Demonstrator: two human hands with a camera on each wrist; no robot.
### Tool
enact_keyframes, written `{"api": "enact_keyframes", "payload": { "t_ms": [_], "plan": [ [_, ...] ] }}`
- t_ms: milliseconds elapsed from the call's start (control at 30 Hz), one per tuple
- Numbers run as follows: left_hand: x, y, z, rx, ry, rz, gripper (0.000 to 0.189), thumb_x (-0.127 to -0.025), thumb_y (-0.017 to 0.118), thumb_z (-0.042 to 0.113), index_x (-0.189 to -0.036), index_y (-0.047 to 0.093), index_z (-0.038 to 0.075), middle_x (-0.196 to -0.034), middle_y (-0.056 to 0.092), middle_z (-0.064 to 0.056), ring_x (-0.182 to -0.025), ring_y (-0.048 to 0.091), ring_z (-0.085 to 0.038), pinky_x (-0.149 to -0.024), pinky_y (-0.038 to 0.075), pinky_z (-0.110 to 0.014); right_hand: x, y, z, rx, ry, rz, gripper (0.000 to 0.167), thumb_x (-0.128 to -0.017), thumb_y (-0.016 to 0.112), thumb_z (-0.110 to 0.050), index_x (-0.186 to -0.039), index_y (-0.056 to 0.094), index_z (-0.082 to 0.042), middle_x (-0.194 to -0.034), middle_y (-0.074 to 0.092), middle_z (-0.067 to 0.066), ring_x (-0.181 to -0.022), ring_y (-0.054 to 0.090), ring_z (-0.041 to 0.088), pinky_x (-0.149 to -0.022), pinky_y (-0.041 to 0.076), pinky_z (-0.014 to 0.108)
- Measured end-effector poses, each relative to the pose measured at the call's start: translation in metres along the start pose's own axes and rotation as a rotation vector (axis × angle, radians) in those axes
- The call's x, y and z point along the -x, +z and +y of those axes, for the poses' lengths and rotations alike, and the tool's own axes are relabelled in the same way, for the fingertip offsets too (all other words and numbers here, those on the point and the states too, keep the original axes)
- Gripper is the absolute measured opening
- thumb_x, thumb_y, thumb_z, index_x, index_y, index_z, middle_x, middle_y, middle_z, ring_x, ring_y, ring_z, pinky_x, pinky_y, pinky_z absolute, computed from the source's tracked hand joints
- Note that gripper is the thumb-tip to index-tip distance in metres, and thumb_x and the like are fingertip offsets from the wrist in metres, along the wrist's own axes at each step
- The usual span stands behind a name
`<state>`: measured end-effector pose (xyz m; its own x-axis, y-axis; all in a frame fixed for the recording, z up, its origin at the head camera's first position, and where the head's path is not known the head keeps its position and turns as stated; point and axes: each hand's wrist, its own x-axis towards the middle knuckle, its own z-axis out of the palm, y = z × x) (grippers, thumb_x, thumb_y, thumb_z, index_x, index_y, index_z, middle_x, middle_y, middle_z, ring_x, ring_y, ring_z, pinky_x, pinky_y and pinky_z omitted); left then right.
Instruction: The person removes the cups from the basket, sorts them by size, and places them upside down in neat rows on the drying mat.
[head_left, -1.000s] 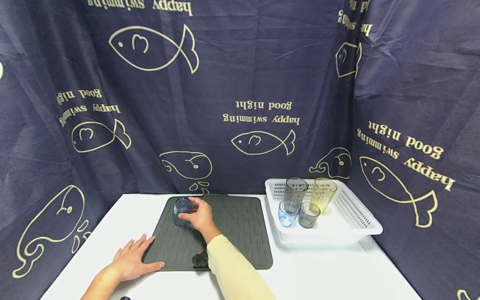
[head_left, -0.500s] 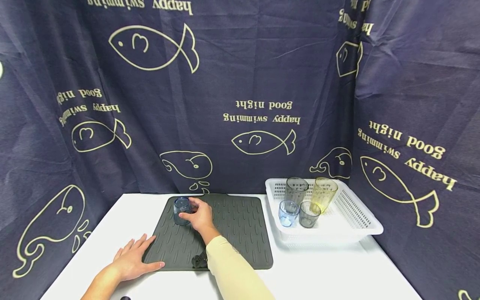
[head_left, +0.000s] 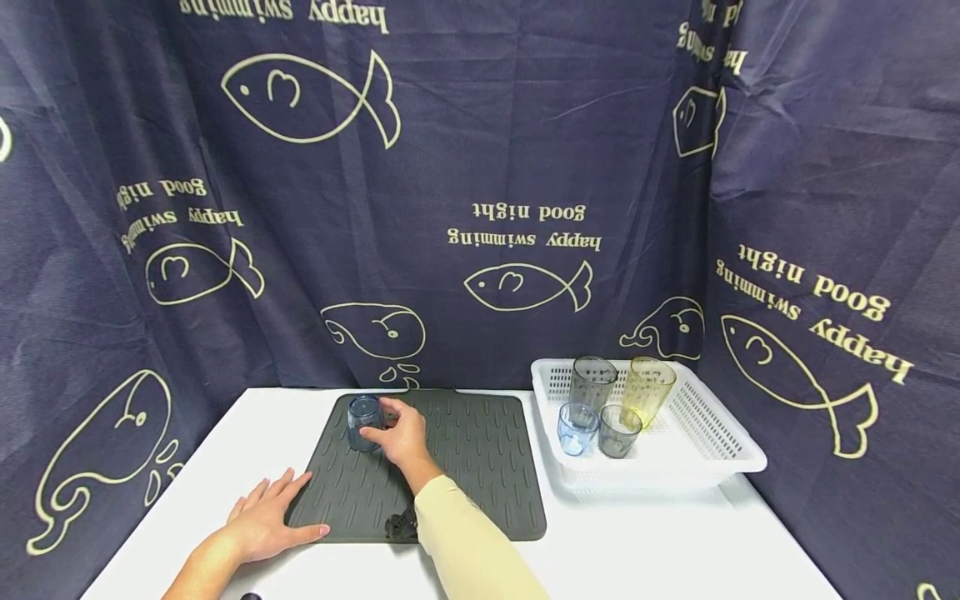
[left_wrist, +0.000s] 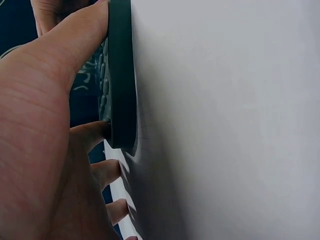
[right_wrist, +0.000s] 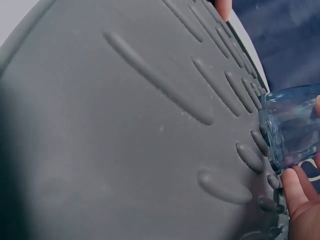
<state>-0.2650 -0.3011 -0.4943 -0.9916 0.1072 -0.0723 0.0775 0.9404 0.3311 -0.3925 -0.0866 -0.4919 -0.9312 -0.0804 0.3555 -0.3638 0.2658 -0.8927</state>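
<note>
Almost nothing has moved: our right hand (head_left: 401, 435) still grips the small blue glass tumbler (head_left: 364, 422) on the ribbed grey drying mat's (head_left: 480, 467) far-left corner; our left hand (head_left: 262, 517) lies flat, pinning its edge. Releasing on a ridge could topple it.

Blue glass (right_wrist: 292, 127) cut by rt-wrist frame edge; rim hidden on mat (right_wrist: 125, 150).
</note>
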Motion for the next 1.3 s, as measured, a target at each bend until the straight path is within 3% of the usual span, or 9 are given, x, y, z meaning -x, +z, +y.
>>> {"api": "enact_keyframes", "payload": {
  "t_ms": [333, 567, 700, 967, 1300],
  "plan": [
    [-0.002, 0.002, -0.001, 0.009, -0.004, 0.009, 0.105, -0.081, 0.071, 0.07, -0.153, 0.04, 0.001, -0.157, 0.033, -0.037, -0.139, 0.024, -0.071, -0.106, 0.019, -0.086, 0.011, -0.015, 0.0, -0.118, 0.05, -0.023, 0.056, -0.077, 0.09, -0.01, -0.128, 0.069, -0.005, -0.126, 0.072, 0.017, -0.11, 0.072, 0.039, -0.088, 0.062, 0.032],
    [0.0, -0.001, 0.002, -0.016, 0.011, 0.014, 0.1, -0.083, 0.072, 0.067, -0.153, 0.041, 0.002, -0.156, 0.034, -0.037, -0.137, 0.027, -0.072, -0.102, 0.023, -0.087, 0.025, -0.031, 0.0, -0.335, 0.12, -0.032, 0.051, -0.083, 0.085, -0.007, -0.131, 0.067, -0.005, -0.131, 0.068, 0.019, -0.122, 0.066, 0.042, -0.088, 0.061, 0.029],
    [0.0, -0.001, 0.002, -0.021, 0.014, 0.014, 0.1, -0.083, 0.072, 0.066, -0.153, 0.042, 0.002, -0.156, 0.034, -0.037, -0.137, 0.028, -0.072, -0.102, 0.024, -0.086, 0.036, -0.042, -0.003, -0.406, 0.116, -0.022, 0.05, -0.083, 0.084, -0.005, -0.131, 0.066, -0.004, -0.128, 0.069, 0.016, -0.119, 0.068, 0.037, -0.089, 0.061, 0.029],
    [0.001, -0.001, 0.003, -0.007, 0.019, 0.024, 0.099, -0.083, 0.072, 0.067, -0.152, 0.042, 0.002, -0.156, 0.035, -0.037, -0.138, 0.027, -0.071, -0.103, 0.024, -0.086, 0.064, -0.073, -0.007, -0.458, 0.097, -0.035, 0.048, -0.085, 0.082, -0.006, -0.13, 0.066, -0.005, -0.13, 0.068, 0.017, -0.122, 0.066, 0.04, -0.089, 0.06, 0.024],
    [0.001, 0.0, 0.001, 0.004, 0.005, 0.015, 0.1, -0.083, 0.072, 0.067, -0.153, 0.041, 0.003, -0.157, 0.033, -0.037, -0.139, 0.025, -0.071, -0.104, 0.021, -0.086, 0.087, -0.114, -0.005, -0.471, 0.089, -0.057, 0.051, -0.085, 0.083, -0.006, -0.131, 0.064, -0.001, -0.131, 0.068, 0.019, -0.118, 0.07, 0.026, -0.09, 0.06, 0.023]
  ]
}}
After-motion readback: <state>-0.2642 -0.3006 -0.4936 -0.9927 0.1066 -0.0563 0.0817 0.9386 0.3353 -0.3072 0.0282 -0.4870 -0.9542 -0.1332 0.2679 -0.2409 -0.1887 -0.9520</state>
